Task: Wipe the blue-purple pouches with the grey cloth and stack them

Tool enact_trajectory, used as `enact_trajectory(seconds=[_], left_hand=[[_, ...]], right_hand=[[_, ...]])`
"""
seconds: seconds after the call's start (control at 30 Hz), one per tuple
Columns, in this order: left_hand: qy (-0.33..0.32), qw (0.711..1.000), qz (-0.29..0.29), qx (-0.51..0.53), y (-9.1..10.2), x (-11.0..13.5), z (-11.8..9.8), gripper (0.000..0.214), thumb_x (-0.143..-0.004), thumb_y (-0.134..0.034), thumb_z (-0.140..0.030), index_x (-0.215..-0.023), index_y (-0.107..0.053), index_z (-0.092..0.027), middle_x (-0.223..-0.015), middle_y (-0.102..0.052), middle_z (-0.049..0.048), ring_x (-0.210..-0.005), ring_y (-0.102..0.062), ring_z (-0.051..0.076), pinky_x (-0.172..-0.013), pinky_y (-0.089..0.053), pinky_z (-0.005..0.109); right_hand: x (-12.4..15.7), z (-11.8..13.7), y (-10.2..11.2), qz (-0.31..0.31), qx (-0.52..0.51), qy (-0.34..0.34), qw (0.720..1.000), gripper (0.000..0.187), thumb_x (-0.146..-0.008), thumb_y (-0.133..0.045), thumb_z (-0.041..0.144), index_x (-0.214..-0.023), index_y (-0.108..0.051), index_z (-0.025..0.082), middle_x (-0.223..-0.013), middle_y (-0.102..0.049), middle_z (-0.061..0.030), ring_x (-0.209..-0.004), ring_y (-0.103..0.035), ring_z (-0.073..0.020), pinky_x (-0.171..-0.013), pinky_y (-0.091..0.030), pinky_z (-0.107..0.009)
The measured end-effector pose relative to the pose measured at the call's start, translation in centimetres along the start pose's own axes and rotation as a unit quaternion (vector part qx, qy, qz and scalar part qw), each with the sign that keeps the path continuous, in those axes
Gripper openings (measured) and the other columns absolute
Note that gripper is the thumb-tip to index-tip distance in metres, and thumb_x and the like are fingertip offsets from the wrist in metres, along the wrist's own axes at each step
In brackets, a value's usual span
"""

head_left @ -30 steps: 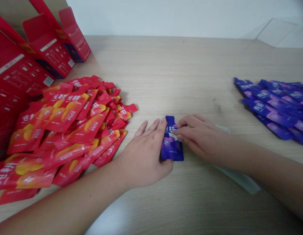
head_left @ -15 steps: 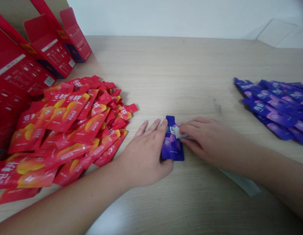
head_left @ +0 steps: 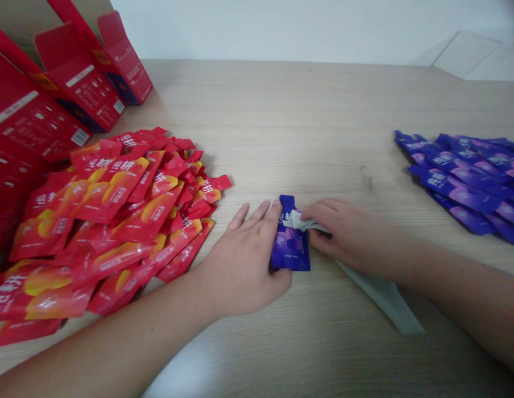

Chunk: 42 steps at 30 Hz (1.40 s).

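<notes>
A single blue-purple sachet (head_left: 290, 246) lies flat on the wooden table (head_left: 281, 121) in front of me. My left hand (head_left: 244, 260) presses on its left edge, fingers stretched over it and thumb at its lower corner. My right hand (head_left: 348, 235) is closed on a pale grey-green cloth (head_left: 377, 293). The cloth's bunched end rests on the sachet's upper part, and the rest trails back under my right forearm.
A heap of red-orange sachets (head_left: 115, 215) covers the table's left side. Several open red cartons (head_left: 74, 88) stand behind it at the far left. A pile of blue-purple sachets (head_left: 468, 182) lies at the right edge. A clear plastic item (head_left: 468, 55) sits far right.
My right hand has slid the cloth leftward across the sachet's top, and the cloth's trailing end has swung in toward me. My left hand has stayed in place on the sachet.
</notes>
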State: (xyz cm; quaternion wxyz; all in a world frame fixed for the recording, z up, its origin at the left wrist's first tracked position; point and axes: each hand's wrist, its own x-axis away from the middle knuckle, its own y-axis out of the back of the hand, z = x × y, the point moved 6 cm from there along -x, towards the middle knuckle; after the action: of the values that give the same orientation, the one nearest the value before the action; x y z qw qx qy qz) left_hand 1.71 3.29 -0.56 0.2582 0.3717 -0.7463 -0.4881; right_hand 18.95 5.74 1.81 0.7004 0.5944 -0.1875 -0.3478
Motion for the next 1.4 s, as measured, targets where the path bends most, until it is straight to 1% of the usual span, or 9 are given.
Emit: enact_trajectory(seconds=[0.17,0.3,0.53,0.63,0.8,1.07,1.23,1.33,1.4], left_hand=[[-0.004,1.000,0.003,0.005,0.3,0.1,0.0,0.103,-0.092,-0.068,-0.050,-0.172,-0.023,-0.003,-0.177,-0.032,0.0252,-0.169,-0.027,0.035,-0.140,-0.012,0.055],[0.000,0.999,0.011,0.032,0.4,0.1,0.0,0.097,-0.105,-0.051,-0.070,-0.171,-0.026,-0.004,-0.176,-0.036,0.0252,-0.169,-0.026,0.037,-0.140,-0.013,0.059],[0.025,0.999,-0.014,0.020,0.0,-0.1,0.3,0.101,-0.096,-0.072,-0.056,-0.171,-0.024,-0.010,-0.176,-0.038,0.0232,-0.167,-0.033,0.035,-0.139,-0.018,0.059],[0.023,0.999,-0.014,0.023,-0.1,-0.2,0.3,0.104,-0.094,-0.074,-0.054,-0.171,-0.022,-0.009,-0.176,-0.036,0.0239,-0.167,-0.032,0.035,-0.139,-0.020,0.058],[0.028,0.999,-0.009,0.025,0.2,-0.3,0.1,0.106,-0.093,-0.078,-0.056,-0.171,-0.023,-0.010,-0.176,-0.036,0.0228,-0.167,-0.032,0.034,-0.139,-0.020,0.058],[0.036,0.999,-0.013,0.032,0.3,-0.3,0.2,0.110,-0.091,-0.079,-0.062,-0.172,-0.023,-0.011,-0.176,-0.038,0.0228,-0.166,-0.035,0.035,-0.139,-0.019,0.056],[0.037,0.999,-0.014,0.030,0.4,-0.4,0.3,0.109,-0.090,-0.081,-0.061,-0.171,-0.027,-0.011,-0.174,-0.043,0.0202,-0.164,-0.038,0.035,-0.140,-0.019,0.056],[0.034,0.998,-0.029,0.035,0.5,-0.4,0.4,0.108,-0.088,-0.083,-0.059,-0.170,-0.029,-0.014,-0.173,-0.045,0.0202,-0.162,-0.042,0.038,-0.138,-0.022,0.059],[0.024,0.998,-0.044,0.039,0.6,-0.3,0.4,0.105,-0.088,-0.083,-0.058,-0.168,-0.030,-0.015,-0.172,-0.046,0.0197,-0.161,-0.044,0.038,-0.137,-0.025,0.060]], right_hand=[[0.0,1.1,-0.1,0.018,-0.071,-0.010,0.997,0.023,-0.093,-0.065,0.015,-0.115,-0.072,0.021,-0.110,-0.079,-0.0086,-0.103,-0.075,-0.0272,-0.094,-0.057,-0.040],[-0.1,1.1,-0.7,0.049,-0.093,-0.003,0.994,0.023,-0.093,-0.066,0.014,-0.114,-0.072,0.020,-0.112,-0.078,-0.0099,-0.107,-0.074,-0.0279,-0.097,-0.057,-0.042],[0.3,2.0,0.2,0.025,-0.151,0.020,0.988,0.025,-0.094,-0.068,0.013,-0.117,-0.072,0.021,-0.115,-0.077,-0.0085,-0.106,-0.073,-0.0255,-0.095,-0.057,-0.040],[0.3,3.4,-0.1,0.057,-0.179,0.060,0.980,0.021,-0.095,-0.067,0.010,-0.111,-0.073,0.022,-0.113,-0.076,-0.0064,-0.105,-0.072,-0.0227,-0.095,-0.058,-0.037],[-0.5,2.6,-0.4,0.041,-0.117,0.086,0.989,0.017,-0.099,-0.064,0.011,-0.106,-0.076,0.022,-0.119,-0.075,-0.0104,-0.111,-0.070,-0.0255,-0.101,-0.058,-0.043],[-1.9,-1.3,-0.7,0.008,-0.055,0.016,0.998,0.018,-0.102,-0.061,0.017,-0.109,-0.078,0.020,-0.115,-0.077,-0.0118,-0.106,-0.073,-0.0275,-0.098,-0.059,-0.045],[-1.5,-2.8,-0.2,-0.050,-0.046,-0.049,0.996,0.023,-0.097,-0.065,0.020,-0.118,-0.074,0.020,-0.118,-0.079,-0.0114,-0.113,-0.073,-0.0298,-0.101,-0.059,-0.046],[-0.8,-1.3,0.6,-0.067,-0.086,-0.032,0.994,0.027,-0.096,-0.066,0.019,-0.122,-0.072,0.022,-0.121,-0.079,-0.0098,-0.115,-0.073,-0.0290,-0.102,-0.059,-0.045],[-0.5,0.7,0.9,-0.031,-0.140,0.020,0.989,0.028,-0.096,-0.067,0.016,-0.122,-0.072,0.023,-0.122,-0.078,-0.0088,-0.115,-0.073,-0.0266,-0.103,-0.060,-0.042]])
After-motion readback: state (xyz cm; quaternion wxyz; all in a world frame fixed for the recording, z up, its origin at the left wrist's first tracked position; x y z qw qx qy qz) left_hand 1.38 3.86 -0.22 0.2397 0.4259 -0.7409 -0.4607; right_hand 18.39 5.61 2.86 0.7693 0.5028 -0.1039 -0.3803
